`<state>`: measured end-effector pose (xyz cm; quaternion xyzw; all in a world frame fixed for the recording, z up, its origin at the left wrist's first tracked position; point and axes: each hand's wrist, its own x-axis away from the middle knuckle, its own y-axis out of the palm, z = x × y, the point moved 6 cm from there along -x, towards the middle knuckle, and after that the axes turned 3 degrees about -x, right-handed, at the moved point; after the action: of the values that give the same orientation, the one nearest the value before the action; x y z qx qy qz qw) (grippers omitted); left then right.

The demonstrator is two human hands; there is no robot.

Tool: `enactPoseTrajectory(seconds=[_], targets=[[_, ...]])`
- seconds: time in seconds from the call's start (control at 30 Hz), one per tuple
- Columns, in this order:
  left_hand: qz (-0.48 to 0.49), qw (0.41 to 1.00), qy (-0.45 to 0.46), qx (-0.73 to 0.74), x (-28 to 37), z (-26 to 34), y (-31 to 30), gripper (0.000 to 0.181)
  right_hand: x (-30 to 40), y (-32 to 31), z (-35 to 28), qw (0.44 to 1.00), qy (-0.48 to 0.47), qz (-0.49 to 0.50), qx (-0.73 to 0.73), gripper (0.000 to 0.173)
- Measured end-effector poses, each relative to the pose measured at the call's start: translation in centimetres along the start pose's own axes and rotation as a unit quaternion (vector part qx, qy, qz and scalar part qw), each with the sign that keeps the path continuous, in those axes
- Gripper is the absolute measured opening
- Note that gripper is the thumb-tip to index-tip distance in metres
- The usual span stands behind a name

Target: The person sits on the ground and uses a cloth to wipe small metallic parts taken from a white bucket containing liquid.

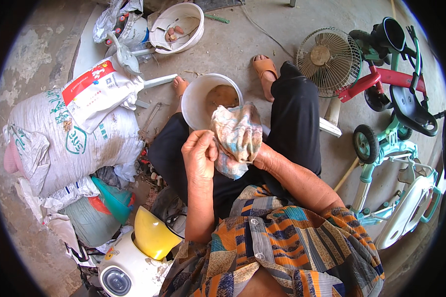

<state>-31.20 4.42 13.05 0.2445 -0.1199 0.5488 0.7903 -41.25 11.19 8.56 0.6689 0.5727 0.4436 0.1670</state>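
Observation:
A damp-looking checked cloth [238, 137] is draped over my right hand [258, 154], covering its fingers; only the wrist and the heel of the hand show. Beside the cloth's left edge my left hand [200, 150] is raised with its fingers curled, thumb and fingertips together; whether it pinches a bit of the cloth I cannot tell. Just beyond both hands, between my feet, a white plastic bucket [195, 98] stands tilted in view, with brownish water at its bottom. The cloth overlaps the bucket's near rim.
Stuffed woven sacks [96, 144] lie at the left, above a white appliance [133, 267] with a yellow plastic scoop-like piece [154, 234]. A cracked white basin [197, 35] holds several tubers. At the right are a fan [329, 61], a red-framed child's vehicle [401, 80] and a turquoise wheeled frame [384, 148].

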Motion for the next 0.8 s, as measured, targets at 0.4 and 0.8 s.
enactPoseTrajectory(seconds=[0.4,0.8], targets=[[-0.024,0.998,-0.035,0.037,0.5,-1.2,0.3,0.016,0.2,-1.2,1.9,0.996,0.037,0.008,-0.079,0.039],[0.138,0.977,0.072,0.145,-2.4,3.1,-6.0,0.020,-0.2,0.6,0.7,0.997,-0.006,-0.048,0.066,0.064]])
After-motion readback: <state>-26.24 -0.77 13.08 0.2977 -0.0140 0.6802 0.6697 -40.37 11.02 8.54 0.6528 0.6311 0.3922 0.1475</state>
